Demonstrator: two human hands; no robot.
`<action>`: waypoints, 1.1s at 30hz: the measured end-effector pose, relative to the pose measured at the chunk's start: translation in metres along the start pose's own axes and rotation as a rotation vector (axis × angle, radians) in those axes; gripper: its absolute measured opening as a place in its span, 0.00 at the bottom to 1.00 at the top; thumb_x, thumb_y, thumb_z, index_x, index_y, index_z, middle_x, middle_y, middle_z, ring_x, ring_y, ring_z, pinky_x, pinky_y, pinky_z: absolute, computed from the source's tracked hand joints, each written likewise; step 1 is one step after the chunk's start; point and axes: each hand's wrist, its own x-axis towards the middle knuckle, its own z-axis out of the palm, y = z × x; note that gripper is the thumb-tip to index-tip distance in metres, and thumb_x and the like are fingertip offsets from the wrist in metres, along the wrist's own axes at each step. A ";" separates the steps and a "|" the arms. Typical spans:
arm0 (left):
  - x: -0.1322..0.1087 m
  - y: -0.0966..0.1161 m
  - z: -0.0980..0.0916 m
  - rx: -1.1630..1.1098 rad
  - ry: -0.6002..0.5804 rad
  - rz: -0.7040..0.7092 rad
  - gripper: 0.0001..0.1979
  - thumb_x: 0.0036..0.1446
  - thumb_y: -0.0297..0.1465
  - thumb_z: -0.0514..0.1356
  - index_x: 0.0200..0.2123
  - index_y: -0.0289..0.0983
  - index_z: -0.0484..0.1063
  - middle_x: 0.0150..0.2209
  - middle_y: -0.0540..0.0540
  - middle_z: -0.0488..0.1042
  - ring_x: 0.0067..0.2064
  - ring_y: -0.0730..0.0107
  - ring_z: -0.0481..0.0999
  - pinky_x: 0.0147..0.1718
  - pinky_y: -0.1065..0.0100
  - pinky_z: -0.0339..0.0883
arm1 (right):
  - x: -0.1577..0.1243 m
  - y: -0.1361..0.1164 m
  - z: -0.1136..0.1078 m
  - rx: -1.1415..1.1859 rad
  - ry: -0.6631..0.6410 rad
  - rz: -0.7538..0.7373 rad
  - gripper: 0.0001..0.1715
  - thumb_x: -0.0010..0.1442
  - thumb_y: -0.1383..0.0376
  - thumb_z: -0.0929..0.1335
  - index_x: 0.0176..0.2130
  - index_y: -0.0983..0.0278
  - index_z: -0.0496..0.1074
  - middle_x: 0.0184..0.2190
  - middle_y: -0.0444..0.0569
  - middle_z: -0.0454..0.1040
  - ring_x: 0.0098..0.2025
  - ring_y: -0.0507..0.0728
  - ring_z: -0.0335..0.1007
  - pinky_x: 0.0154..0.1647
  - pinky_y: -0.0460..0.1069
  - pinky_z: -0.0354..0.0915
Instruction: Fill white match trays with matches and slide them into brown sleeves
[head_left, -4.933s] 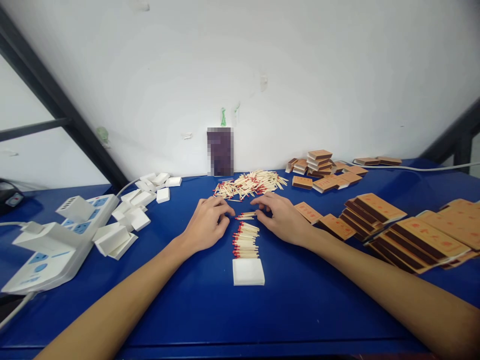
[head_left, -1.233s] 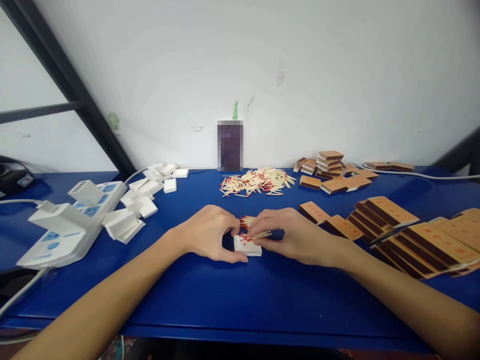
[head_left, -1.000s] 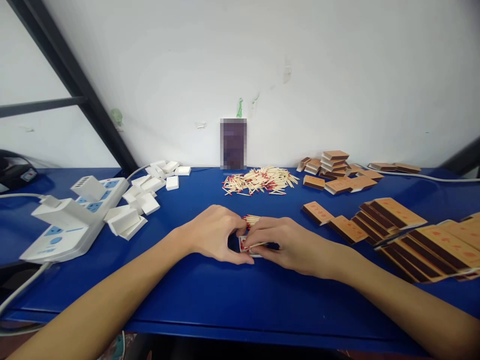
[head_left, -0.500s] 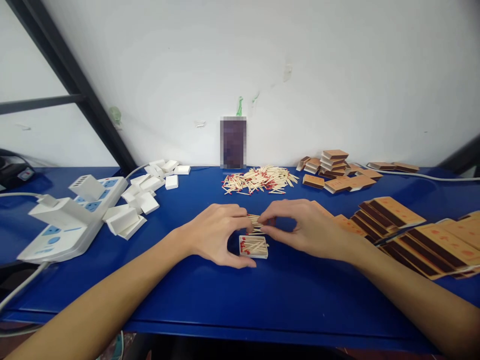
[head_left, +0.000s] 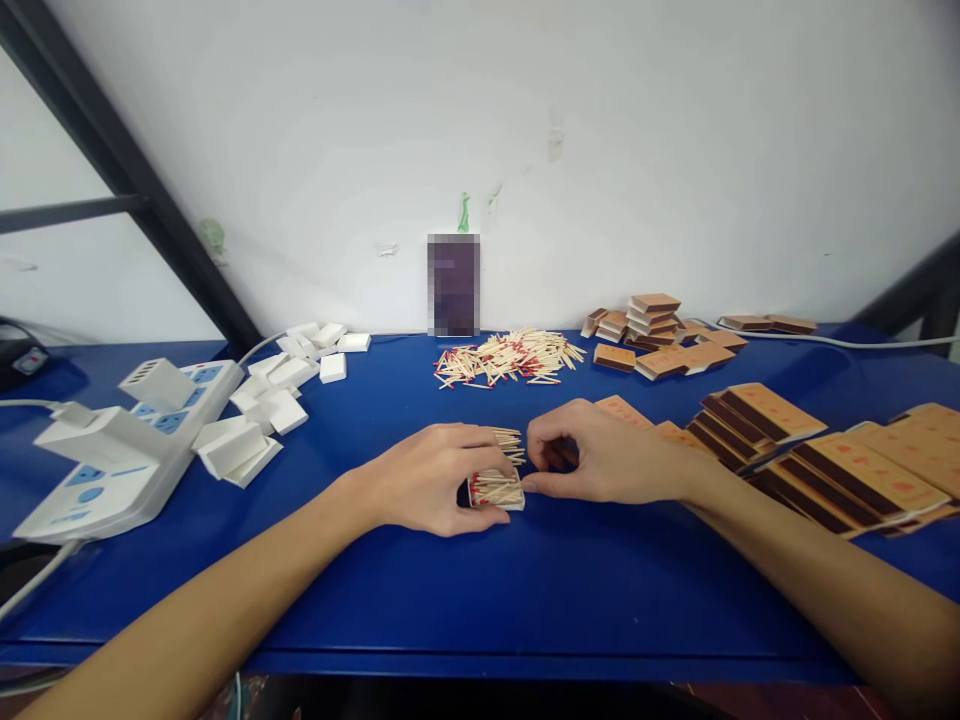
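Note:
A small white matchbox tray (head_left: 511, 503) filled with matches lies on the blue table. My left hand (head_left: 442, 480) is closed around its left part, with the thumb along the near side and the fingers over the far side. Behind the tray rests a small group of loose matches (head_left: 510, 441), partly covered by my left fingers. My right hand (head_left: 592, 455) is at the tray's right end. Its fingers are loosely curled, and the thumb tip is at or very near the tray's edge. I see nothing between its thumb and forefinger.
A heap of matches (head_left: 510, 358) lies near the wall. White empty trays (head_left: 270, 385) are at the left beside a power strip (head_left: 112, 490) with plugs and cables. Brown matchbox sleeves (head_left: 652, 320) sit at the back right, and flattened sleeves (head_left: 862, 470) lie stacked nearer.
My left hand has closed onto the tray from hovering around it. My right hand has left the loose matches and come to the tray's right end. The view has shifted slightly.

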 end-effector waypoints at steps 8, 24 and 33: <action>0.000 -0.003 0.002 -0.106 0.005 -0.005 0.10 0.55 0.36 0.66 0.36 0.35 0.73 0.40 0.45 0.76 0.39 0.67 0.76 0.39 0.68 0.69 | 0.004 0.000 0.010 0.062 -0.005 0.005 0.15 0.58 0.56 0.70 0.28 0.63 0.66 0.19 0.37 0.60 0.21 0.48 0.53 0.22 0.45 0.52; 0.001 -0.001 0.001 -0.051 -0.026 -0.022 0.09 0.58 0.35 0.64 0.35 0.36 0.71 0.41 0.44 0.75 0.41 0.66 0.75 0.42 0.67 0.68 | 0.007 0.003 0.024 0.062 0.053 -0.137 0.06 0.59 0.68 0.66 0.29 0.63 0.65 0.21 0.38 0.62 0.23 0.48 0.56 0.26 0.45 0.54; 0.001 -0.001 -0.001 -0.043 -0.021 -0.048 0.11 0.56 0.37 0.64 0.35 0.35 0.69 0.36 0.46 0.73 0.37 0.68 0.73 0.37 0.68 0.67 | 0.008 0.003 0.023 0.058 0.102 -0.149 0.06 0.56 0.72 0.64 0.28 0.63 0.67 0.21 0.38 0.63 0.22 0.48 0.55 0.25 0.45 0.53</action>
